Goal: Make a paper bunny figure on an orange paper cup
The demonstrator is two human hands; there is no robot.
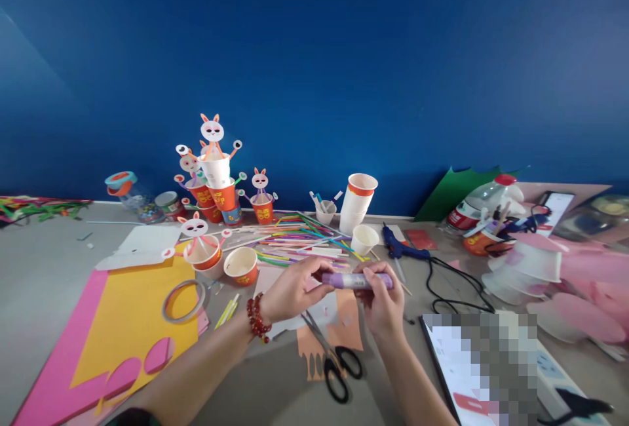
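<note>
A purple glue stick (pixel 356 280) with a pale label lies level between my two hands above the table. My left hand (pixel 297 287) pinches its left end between thumb and fingers. Around the right end, the fingers of my right hand (pixel 382 301) are closed. Below them, scissors (pixel 330 354) with black handles rest slightly spread on a peach paper sheet (pixel 351 331) with cut-outs along its near edge. White paper (pixel 317 311) lies under my left hand.
Rabbit-faced paper cups (pixel 223 196) stand stacked at back left; colored sticks (pixel 299 236) are strewn mid-table. Yellow paper (pixel 142 308) and a tape roll (pixel 183 300) lie left. Right are a blue glue gun (pixel 405 249) with cable, a tablet (pixel 462 373) and pink-topped cups (pixel 525 262).
</note>
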